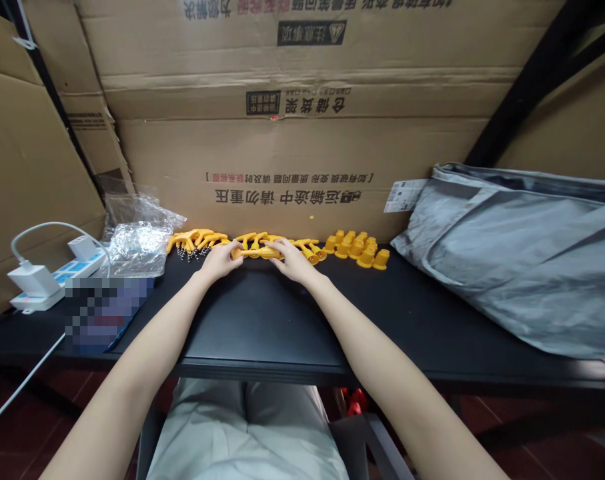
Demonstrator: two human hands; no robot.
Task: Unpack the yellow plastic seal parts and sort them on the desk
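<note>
Both my hands reach to the back of the black table. My left hand (222, 261) pinches the left end of a yellow plastic piece (262, 253). The fingers of my right hand (295, 261) are closed on its right part, so the piece spans between the two hands. Behind and beside them lie several more yellow branched plastic parts (252, 238). To the left sits a pile of yellow-orange parts (189, 238) with small metal bits sticking out below. Several yellow cup-shaped pieces (357, 248) stand grouped to the right of my right hand.
Cardboard (292, 147) walls the table's back. At left are a white power strip (79, 270) with plugged chargers, clear plastic wrap (137, 240) and a blurred dark packet (109, 313). A grey bag (512, 260) fills the right side. The black table (262, 320) ends just before my lap.
</note>
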